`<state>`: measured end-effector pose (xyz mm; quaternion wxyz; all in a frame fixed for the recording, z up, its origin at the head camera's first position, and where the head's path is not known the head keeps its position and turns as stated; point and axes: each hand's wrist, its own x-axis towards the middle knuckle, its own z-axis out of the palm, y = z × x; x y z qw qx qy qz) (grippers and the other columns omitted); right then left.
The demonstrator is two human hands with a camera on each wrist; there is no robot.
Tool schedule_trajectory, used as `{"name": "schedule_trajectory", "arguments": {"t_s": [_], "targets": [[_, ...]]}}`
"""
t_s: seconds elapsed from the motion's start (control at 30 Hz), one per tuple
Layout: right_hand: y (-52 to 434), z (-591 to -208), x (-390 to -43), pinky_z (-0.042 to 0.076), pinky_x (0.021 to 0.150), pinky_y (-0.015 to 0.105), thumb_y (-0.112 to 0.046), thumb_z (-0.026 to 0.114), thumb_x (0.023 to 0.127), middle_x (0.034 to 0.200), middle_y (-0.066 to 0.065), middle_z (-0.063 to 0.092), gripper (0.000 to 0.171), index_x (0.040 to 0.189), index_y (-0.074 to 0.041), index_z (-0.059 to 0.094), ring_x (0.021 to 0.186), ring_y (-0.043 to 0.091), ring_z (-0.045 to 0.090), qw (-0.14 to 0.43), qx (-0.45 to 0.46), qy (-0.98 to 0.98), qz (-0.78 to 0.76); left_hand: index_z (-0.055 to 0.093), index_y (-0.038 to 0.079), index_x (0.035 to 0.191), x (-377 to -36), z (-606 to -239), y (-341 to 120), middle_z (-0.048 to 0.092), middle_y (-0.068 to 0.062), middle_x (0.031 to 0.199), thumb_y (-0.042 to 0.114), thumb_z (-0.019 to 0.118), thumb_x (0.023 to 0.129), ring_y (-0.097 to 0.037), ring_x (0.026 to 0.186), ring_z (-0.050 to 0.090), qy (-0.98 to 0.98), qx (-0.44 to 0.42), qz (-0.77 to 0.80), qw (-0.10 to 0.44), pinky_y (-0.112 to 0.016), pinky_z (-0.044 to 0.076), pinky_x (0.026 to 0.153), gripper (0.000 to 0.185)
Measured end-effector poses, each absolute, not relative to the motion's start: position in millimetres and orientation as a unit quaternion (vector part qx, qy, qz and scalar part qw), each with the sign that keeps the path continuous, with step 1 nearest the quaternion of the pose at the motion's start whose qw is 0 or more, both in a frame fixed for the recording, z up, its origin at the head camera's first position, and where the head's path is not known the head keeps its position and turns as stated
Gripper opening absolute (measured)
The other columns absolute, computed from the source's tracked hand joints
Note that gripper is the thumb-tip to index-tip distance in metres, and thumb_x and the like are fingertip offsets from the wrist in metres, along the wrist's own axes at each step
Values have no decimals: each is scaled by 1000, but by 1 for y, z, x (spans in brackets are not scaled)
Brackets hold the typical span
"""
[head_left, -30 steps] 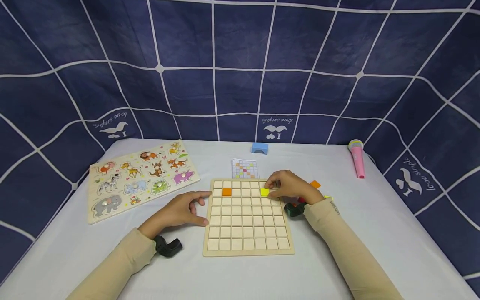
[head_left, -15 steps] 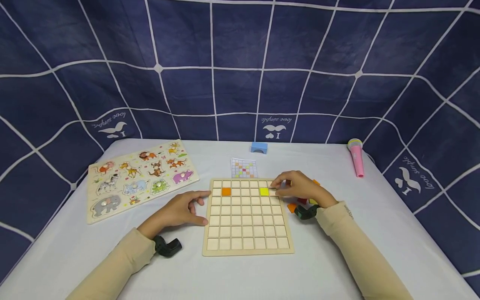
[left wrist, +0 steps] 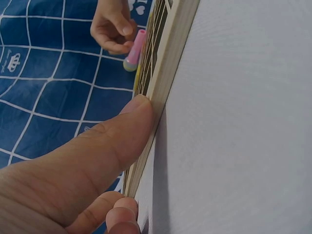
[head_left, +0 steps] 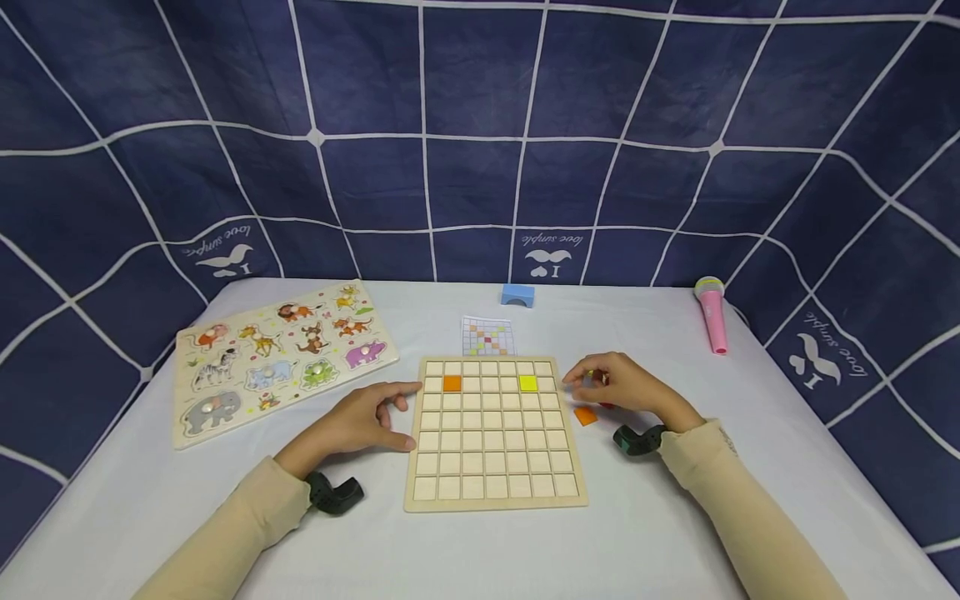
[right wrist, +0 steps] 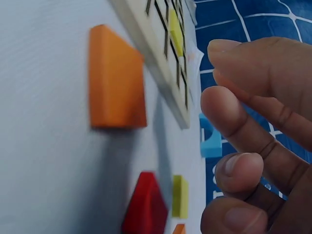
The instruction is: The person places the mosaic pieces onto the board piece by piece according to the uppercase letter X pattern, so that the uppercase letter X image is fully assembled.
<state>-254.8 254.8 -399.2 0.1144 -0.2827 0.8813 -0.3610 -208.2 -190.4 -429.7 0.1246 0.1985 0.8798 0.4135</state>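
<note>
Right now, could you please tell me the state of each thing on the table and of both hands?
Grid board: flat, two cells filled.
Orange tile in board: seated.
Yellow tile in board: seated.
Loose orange tile: flat on the cloth, beside the board.
Red tile: loose on the cloth.
Left hand: thumb pressing the board's edge.
Right hand: empty, above the loose tiles.
Animal puzzle: pieces all seated.

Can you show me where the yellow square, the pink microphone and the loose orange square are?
yellow square [head_left: 528,382]: head view, middle of its top.
pink microphone [head_left: 715,322]: head view, middle of its handle.
loose orange square [head_left: 585,415]: head view, its top face.
</note>
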Motion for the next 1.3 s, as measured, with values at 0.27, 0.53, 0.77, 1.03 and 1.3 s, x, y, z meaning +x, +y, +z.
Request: {"name": "schedule_trajectory", "arguments": {"t_s": [0.27, 0.53, 0.77, 1.03, 1.3], "targets": [[272, -409, -251, 40, 67, 25, 0, 81, 93, 88, 1, 67, 23, 116, 3, 79, 61, 9, 43, 119, -313, 847, -412, 60, -1, 151, -208, -430, -190, 60, -5, 110, 20, 100, 77, -19, 79, 55, 879, 199, 415, 124, -27, 45, 67, 87], [287, -415, -250, 41, 64, 22, 6, 81, 91, 92, 4, 69, 24, 114, 8, 76, 65, 13, 48, 131, -333, 821, -444, 60, -1, 151, -208, -430, -190, 60, -5, 110, 21, 100, 76, -19, 78, 55, 880, 199, 414, 123, -27, 45, 67, 88], [292, -419, -249, 41, 64, 18, 6, 80, 92, 90, -3, 65, 29, 119, 11, 73, 68, 9, 48, 189, -310, 813, -455, 60, 0, 152, -208, -429, -190, 60, -5, 110, 21, 100, 77, -19, 78, 55, 881, 201, 411, 123, -28, 45, 66, 87], [290, -416, -245, 39, 62, 17, 4, 83, 88, 84, -1, 59, 32, 118, 11, 74, 67, 5, 48, 195, -285, 832, -433, 60, 0, 152, -208, -429, -190, 60, -4, 110, 21, 99, 78, -19, 79, 55, 880, 199, 414, 123, -28, 45, 67, 87], [286, -415, -243, 37, 60, 18, 4, 85, 87, 80, -3, 58, 29, 114, 10, 77, 63, 4, 45, 183, -285, 848, -408, 60, -1, 151, -208, -430, -190, 60, -4, 110, 20, 100, 77, -19, 79, 55, 880, 198, 413, 124, -28, 45, 66, 87]]}}
